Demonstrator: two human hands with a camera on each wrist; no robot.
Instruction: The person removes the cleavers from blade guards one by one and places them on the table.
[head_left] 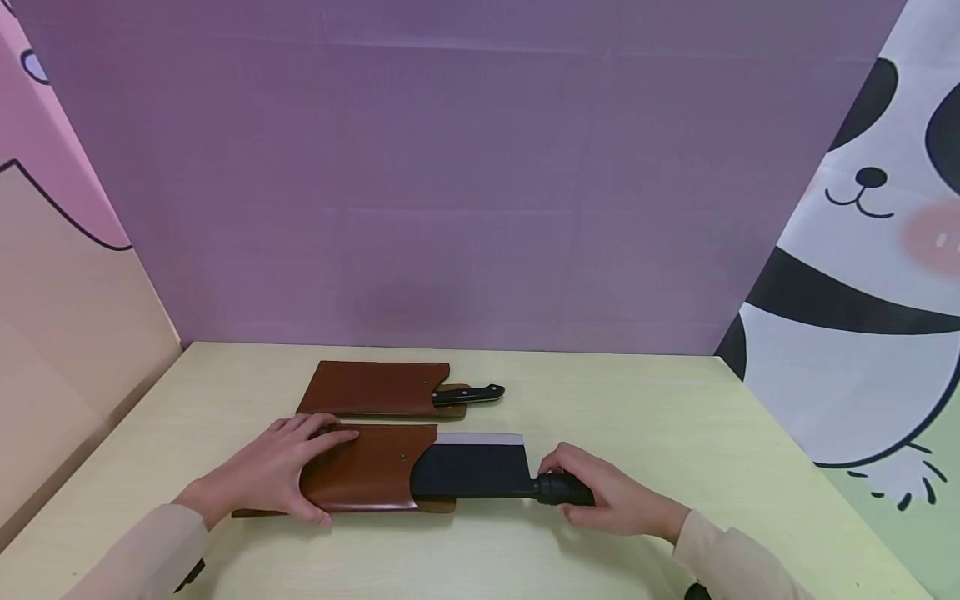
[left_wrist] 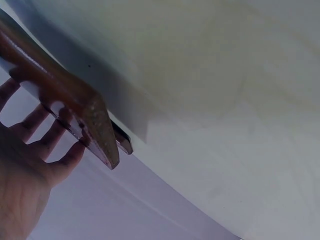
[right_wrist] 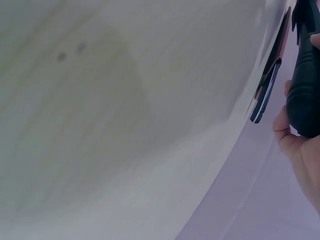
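Note:
A brown leather knife sheath (head_left: 367, 467) lies near the front middle of the table, its mouth facing right. My left hand (head_left: 277, 467) grips its left part, thumb along the near edge and fingers over the far side. Out of the mouth sticks a cleaver (head_left: 472, 471) with a wide black blade and pale upper strip; the front of the blade is hidden inside. My right hand (head_left: 618, 497) holds the cleaver's black handle (right_wrist: 304, 95), fingers curled round it. In the left wrist view the fingers spread along the sheath's side (left_wrist: 75, 92).
Just behind lies a second brown sheath (head_left: 375, 387) with a black-handled knife (head_left: 476, 394) in it. The pale wooden table (head_left: 637, 400) meets a purple backdrop (head_left: 480, 183) at the back. A panda print (head_left: 870, 275) hangs on the right.

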